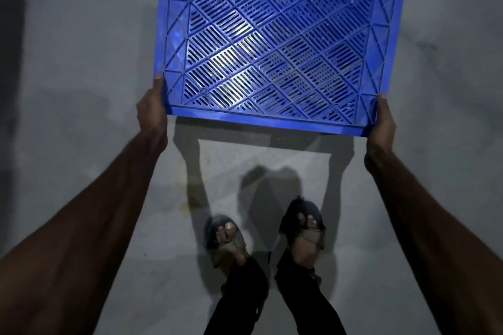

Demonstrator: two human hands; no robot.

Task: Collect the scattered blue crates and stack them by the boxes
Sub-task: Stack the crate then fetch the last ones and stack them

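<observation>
A blue plastic crate with a slotted diamond-pattern base is held up in front of me, above the floor, its base facing the camera. My left hand grips its near left corner, thumb on the rim. My right hand grips its near right corner in the same way. The crate's inside and far walls are hidden behind the base. No other crates or boxes are in view.
Below is a grey concrete floor with stains and the crate's shadow. My two feet in sandals stand at the lower middle. A dark strip runs along the left edge.
</observation>
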